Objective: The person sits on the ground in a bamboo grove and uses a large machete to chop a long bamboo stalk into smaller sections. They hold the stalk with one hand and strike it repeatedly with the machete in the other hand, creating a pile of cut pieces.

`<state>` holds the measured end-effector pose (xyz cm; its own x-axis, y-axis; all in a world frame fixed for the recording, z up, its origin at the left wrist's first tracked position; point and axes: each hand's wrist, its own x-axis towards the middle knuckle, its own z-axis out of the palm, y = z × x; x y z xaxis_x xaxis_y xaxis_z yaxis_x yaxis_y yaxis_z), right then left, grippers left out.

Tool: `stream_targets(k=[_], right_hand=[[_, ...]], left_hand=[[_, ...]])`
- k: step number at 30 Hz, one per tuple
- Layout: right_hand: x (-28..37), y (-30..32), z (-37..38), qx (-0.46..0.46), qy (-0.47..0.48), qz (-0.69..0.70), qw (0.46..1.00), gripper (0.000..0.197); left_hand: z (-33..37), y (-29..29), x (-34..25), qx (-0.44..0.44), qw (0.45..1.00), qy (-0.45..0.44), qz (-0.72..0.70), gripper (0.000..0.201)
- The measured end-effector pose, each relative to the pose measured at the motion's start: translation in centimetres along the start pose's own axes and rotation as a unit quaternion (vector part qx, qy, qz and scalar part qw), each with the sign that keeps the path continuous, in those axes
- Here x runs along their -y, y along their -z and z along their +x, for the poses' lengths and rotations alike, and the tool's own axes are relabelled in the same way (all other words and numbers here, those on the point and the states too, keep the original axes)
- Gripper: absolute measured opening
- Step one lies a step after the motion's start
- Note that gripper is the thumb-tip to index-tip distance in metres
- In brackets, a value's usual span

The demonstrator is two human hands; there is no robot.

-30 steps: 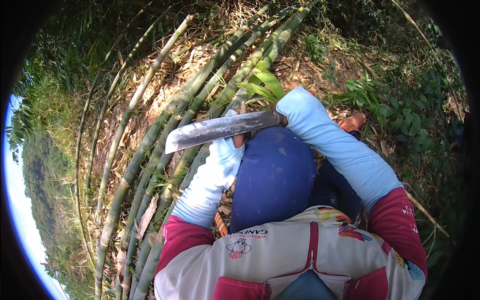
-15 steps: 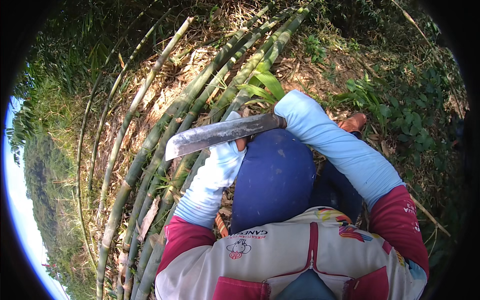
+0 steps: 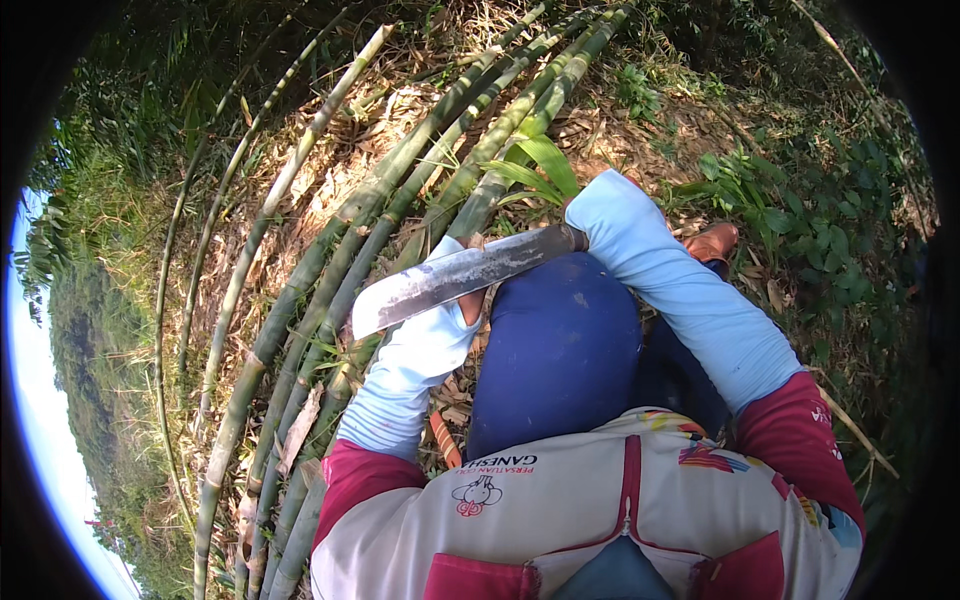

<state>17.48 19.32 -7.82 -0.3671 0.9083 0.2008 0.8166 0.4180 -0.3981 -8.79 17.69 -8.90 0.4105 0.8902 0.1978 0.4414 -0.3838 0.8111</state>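
A machete with a broad, worn grey blade slants across my raised knee, its wide tip toward the lower left. My right hand, mostly covered by a light blue sleeve, is closed on the handle end at the upper right. Below and behind the blade is my left hand; the blade hides its fingers, so I cannot tell what they hold. Beside the left arm lie several long green bamboo poles, running from the lower left to the top.
Dry leaves cover the sloping ground. A broad-leaved green shoot stands just beyond the machete. My bent knee in dark blue trousers is under the blade. Leafy plants grow at the right, and an orange-brown shoe shows there.
The machete has shifted to the right and tilts more steeply, its tip slightly lower. My right hand has moved a little right and my left hand slightly down and left.
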Motion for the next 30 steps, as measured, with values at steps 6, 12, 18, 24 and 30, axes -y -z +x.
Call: stream_targets(k=[6,12,18,24,30], right_hand=[[1.2,0.4,-0.1,-0.046,0.021,-0.032,0.998,0.009],[-0.5,-2.4,-2.4,-0.052,-0.217,0.114,0.968,0.011],[-23.2,-16.4,-15.5,-0.015,-0.457,0.034,0.889,0.021],[-12.7,-10.5,-13.8,-0.205,-0.329,0.375,0.842,0.028],[-8.0,-10.7,-18.7,-0.109,-0.397,0.355,0.839,0.035]], left_hand=[[-0.9,2.7,-1.9,-0.015,0.956,-0.169,0.241,0.021],[-4.7,5.5,-0.4,0.053,0.99,-0.039,0.128,0.028],[-3.4,6.3,0.6,-0.001,0.867,0.163,-0.471,0.024],[0.4,4.7,0.8,0.045,0.769,0.061,-0.634,0.018],[2.0,2.5,0.0,-0.034,0.8,0.087,-0.593,0.023]])
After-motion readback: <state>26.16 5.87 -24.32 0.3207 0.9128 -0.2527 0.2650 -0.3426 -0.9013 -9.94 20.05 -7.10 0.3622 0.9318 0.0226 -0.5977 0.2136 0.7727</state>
